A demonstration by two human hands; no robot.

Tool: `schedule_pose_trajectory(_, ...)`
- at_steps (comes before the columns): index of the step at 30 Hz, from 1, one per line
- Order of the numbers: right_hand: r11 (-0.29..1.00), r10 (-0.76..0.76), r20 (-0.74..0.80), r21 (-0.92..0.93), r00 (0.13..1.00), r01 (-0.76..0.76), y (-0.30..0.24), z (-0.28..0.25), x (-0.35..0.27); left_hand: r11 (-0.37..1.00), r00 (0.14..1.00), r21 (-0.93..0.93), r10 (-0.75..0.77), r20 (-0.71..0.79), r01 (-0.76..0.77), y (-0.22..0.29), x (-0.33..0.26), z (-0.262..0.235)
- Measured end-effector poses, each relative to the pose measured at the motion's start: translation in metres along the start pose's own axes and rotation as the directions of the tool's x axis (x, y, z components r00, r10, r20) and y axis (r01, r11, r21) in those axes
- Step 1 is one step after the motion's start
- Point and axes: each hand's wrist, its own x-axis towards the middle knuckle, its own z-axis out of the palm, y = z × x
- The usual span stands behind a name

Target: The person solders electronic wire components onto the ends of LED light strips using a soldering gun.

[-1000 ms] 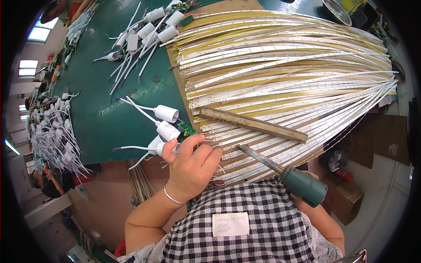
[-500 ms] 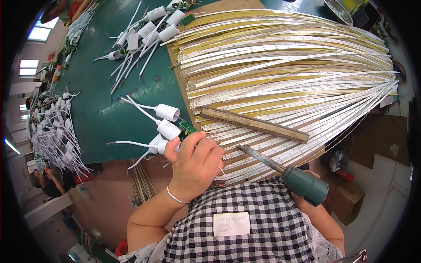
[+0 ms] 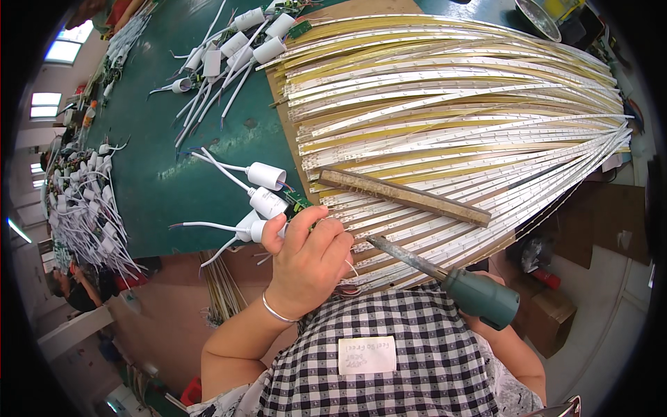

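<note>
The left hand [image 3: 306, 257] bends over the table's [image 3: 160, 187] near edge, fingers curled beside white caps [image 3: 267, 203] and a green circuit board [image 3: 297, 200]; what they pinch is hidden. The right hand [image 3: 479, 323], mostly hidden, grips a soldering iron [image 3: 479, 297], its tip pointing left over the light strips [image 3: 445, 90] at that edge. Since half a second ago, the tip has shifted slightly toward the left fingers. The apron's [image 3: 313, 361] white label [image 3: 367, 354] bears faint writing.

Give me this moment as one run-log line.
left hand: at green circuit board, grip hidden | right hand: holding green-handled soldering iron, tip near white strips | brown bar: lying across strips
</note>
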Motion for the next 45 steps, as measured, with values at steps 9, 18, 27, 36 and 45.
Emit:
schedule_pose_trajectory(9,0.958,-0.182,0.054,-0.217,0.982,0.19,0.007,0.004,0.006,1.0,1.0,-0.017,0.004,0.027,-0.004,-0.001,-0.001,-0.003)
schedule_pose_trajectory(18,0.949,-0.215,0.001,-0.234,0.977,0.209,0.011,0.001,0.003,1.0,0.999,-0.025,0.006,0.034,-0.005,-0.001,-0.001,-0.002)
schedule_pose_trajectory(27,0.988,0.09,-0.049,0.133,0.995,-0.083,0.026,-0.003,-0.016,0.999,1.0,-0.033,0.004,0.031,-0.003,-0.001,0.0,-0.002)
schedule_pose_trajectory(36,0.963,-0.194,-0.022,-0.195,0.981,0.186,0.026,-0.003,-0.01,1.0,1.0,-0.026,-0.008,0.027,0.008,0.0,-0.002,-0.002)
schedule_pose_trajectory(45,0.965,-0.185,-0.006,-0.188,0.983,0.181,0.027,-0.009,-0.011,1.0,0.999,-0.023,-0.02,0.032,0.021,0.002,0.002,-0.001)
